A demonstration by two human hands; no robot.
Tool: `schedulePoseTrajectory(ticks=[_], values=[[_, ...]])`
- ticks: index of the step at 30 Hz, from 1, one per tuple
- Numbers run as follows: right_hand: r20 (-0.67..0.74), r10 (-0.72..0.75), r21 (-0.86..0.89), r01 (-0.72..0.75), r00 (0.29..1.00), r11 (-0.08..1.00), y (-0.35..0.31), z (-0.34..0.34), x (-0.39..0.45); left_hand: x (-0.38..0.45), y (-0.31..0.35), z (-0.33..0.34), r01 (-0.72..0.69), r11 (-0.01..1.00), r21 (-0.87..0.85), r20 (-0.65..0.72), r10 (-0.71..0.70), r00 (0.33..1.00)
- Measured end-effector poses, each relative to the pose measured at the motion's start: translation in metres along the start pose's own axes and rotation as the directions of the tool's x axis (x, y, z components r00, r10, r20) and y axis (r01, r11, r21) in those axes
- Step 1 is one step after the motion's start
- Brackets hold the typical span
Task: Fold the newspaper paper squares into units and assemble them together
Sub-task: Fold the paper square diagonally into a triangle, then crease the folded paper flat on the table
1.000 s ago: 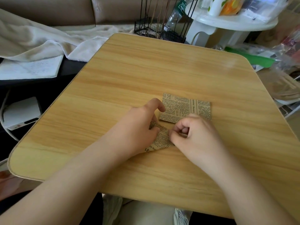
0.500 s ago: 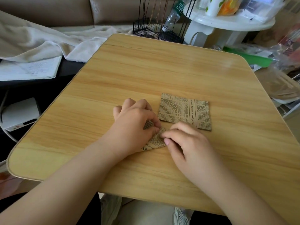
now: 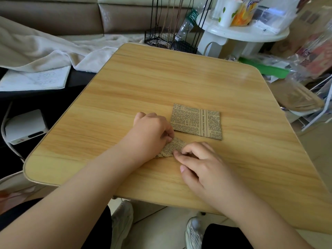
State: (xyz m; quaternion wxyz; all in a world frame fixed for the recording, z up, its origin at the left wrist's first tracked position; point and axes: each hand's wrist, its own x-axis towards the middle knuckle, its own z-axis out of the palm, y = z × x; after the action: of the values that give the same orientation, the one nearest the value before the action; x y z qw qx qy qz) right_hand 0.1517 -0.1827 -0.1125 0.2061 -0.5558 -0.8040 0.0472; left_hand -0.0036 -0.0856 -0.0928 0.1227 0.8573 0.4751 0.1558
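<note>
A wooden table [image 3: 161,83] fills the view. Right of centre on it lies a flat stack of newspaper squares [image 3: 196,121], untouched. Just near and left of the stack, a partly folded square [image 3: 171,148] sits on the tabletop between both hands. The left hand [image 3: 152,132] pinches its far-left edge with curled fingers; the right hand [image 3: 199,160] presses its right end, fingertips curled onto the paper
</note>
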Motion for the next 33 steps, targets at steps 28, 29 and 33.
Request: schedulePoseTrajectory(ticks=[28,29,33], values=[[-0.273,0.314,-0.044,-0.338,0.909,0.94,0.007,-0.013,-0.014,-0.055,0.017,0.022,0.177,0.984,0.005,-0.269,-0.169,0.948],[-0.263,0.369,0.018,-0.377,0.892,0.926,0.004,-0.012,-0.009,-0.055,0.017,0.023,0.177,0.984,-0.002,-0.276,-0.171,0.946],[-0.161,0.512,0.186,-0.484,0.844,0.855,-0.014,0.002,0.013,-0.055,0.017,0.024,0.18,0.983,-0.027,-0.299,-0.18,0.937]])
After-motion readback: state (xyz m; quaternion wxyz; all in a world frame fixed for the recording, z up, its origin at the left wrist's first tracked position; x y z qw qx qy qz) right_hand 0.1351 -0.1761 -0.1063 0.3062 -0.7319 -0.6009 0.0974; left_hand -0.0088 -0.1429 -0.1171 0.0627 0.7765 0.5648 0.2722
